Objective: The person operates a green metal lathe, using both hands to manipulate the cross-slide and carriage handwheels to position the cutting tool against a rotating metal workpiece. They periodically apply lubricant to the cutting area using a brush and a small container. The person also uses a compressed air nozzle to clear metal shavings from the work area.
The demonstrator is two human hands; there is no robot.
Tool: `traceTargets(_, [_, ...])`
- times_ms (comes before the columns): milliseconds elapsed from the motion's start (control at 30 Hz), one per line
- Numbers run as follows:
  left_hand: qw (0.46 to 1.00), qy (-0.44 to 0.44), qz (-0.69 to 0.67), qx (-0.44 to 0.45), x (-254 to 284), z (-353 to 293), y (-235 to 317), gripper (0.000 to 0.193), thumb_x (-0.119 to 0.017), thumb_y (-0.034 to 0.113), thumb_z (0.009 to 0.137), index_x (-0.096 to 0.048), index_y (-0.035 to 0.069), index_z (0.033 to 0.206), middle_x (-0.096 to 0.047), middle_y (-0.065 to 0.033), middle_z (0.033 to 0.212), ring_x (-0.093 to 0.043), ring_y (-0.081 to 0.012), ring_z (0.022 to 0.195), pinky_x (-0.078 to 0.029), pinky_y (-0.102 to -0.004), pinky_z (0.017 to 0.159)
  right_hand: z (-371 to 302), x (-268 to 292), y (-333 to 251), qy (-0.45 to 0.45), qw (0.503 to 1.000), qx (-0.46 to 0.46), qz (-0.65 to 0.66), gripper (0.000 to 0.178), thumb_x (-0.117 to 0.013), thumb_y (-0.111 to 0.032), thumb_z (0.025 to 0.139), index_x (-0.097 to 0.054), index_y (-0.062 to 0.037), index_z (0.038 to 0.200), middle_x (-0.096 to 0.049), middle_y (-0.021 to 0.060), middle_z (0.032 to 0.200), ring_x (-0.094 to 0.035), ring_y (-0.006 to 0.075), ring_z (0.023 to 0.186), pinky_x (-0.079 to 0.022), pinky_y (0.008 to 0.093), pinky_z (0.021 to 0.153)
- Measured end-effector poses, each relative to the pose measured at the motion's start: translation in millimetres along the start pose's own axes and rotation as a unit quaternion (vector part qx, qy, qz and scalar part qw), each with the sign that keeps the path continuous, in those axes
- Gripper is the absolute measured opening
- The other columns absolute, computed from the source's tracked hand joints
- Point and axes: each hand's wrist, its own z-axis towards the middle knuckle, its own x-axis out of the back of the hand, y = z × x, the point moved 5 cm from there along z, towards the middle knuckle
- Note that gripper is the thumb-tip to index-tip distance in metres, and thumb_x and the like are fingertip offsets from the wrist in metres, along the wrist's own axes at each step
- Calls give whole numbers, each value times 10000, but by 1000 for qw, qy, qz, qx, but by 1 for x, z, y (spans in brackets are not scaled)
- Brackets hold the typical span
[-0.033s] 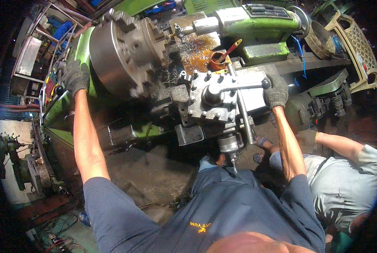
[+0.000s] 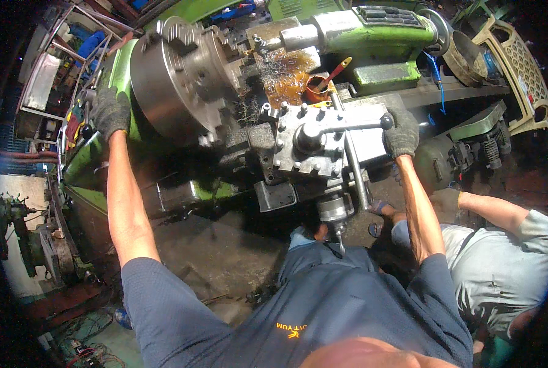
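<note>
A grey work glove covers my left hand (image 2: 111, 113), which lies on the green headstock (image 2: 124, 67) of a lathe, left of the big steel chuck (image 2: 169, 80). The chuck's stepped jaws look smeared by rotation. My right hand (image 2: 402, 132), gloved too, rests at the right end of the bright slide (image 2: 367, 144). Right beside it is the black knob (image 2: 387, 121) of the clamping lever (image 2: 347, 125) on the square tool post (image 2: 309, 159). Both hands look open, though my right fingertips are partly hidden.
A red pot (image 2: 317, 92) with a brush (image 2: 335, 72) stands behind the tool post, near oily metal chips (image 2: 280, 80). The green tailstock (image 2: 372, 37) is at the back. A long steel bar (image 2: 356, 172) slants toward me. Another person (image 2: 501, 264) bends low at the right.
The chuck has turned; its jaws sit at different places and look more blurred. Both my hands keep their places.
</note>
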Motion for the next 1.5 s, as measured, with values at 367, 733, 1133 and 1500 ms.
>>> traceTargets(367, [999,47,-3,-13,-13,0,-7,348,-626,382,850,-672,160,1114,-638,-102,1155,-584,-332,1106,-478,-462,902,0,0,1,-12,1000,-12,-3,222,-643,-237,845,-724,-71,968,-696,154,984,-634,358,962,-481,457,876])
traceTargets(733, [1000,0,-12,25,5,-1,5,387,-590,392,868,-709,121,1118,-652,-112,1238,-573,-307,1185,-436,-423,1020,-1,2,2,-9,1000,-14,-2,231,-638,-244,847,-725,-75,979,-694,165,985,-629,367,963,-476,466,875])
traceTargets(1133, [999,30,-5,-12,-5,0,1,365,-574,377,876,-703,124,1106,-658,-105,1205,-577,-312,1162,-441,-439,1005,-2,0,3,-7,1000,-9,-5,226,-640,-236,845,-725,-78,982,-692,165,999,-629,372,968,-478,464,879])
traceTargets(1500, [1000,22,-21,-7,-8,-1,-4,366,-604,384,859,-673,144,1126,-638,-120,1186,-584,-328,1114,-460,-455,933,-1,-1,1,0,1000,-10,4,229,-633,-229,846,-730,-77,986,-700,158,997,-636,351,983,-479,455,895])
